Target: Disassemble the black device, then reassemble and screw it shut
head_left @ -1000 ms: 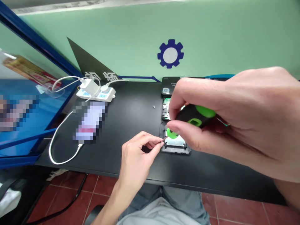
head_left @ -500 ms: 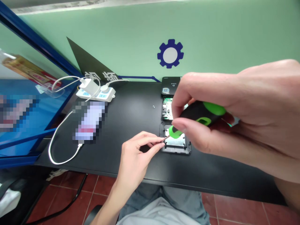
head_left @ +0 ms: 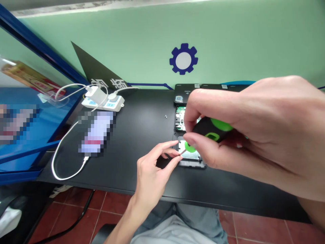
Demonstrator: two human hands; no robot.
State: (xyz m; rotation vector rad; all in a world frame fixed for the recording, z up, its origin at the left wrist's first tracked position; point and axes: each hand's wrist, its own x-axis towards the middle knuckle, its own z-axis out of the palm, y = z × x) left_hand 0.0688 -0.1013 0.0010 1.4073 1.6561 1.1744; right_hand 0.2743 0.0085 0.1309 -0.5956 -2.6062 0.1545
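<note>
My right hand [head_left: 256,132] is close to the camera, closed round the black and green handle of a screwdriver [head_left: 210,130]. The tool's thin shaft points down-left toward an opened phone [head_left: 189,156] lying on the black table [head_left: 142,122]. My left hand [head_left: 154,169] pinches the shaft near its tip with thumb and forefinger, just left of the phone's metal inner plate. The phone's upper part with a green circuit board [head_left: 179,117] shows behind my right fingers.
A tiny screw [head_left: 165,116] lies loose mid-table. A pixelated phone [head_left: 96,133] on a white charging cable [head_left: 63,159] sits at left, with a white power strip [head_left: 103,101] behind it. Black phone back covers [head_left: 184,92] rest by the green wall.
My left hand shifted slightly right and its forefinger lifted, still pinching the shaft. My right hand with the screwdriver wobbled a little; the view dipped slightly.
</note>
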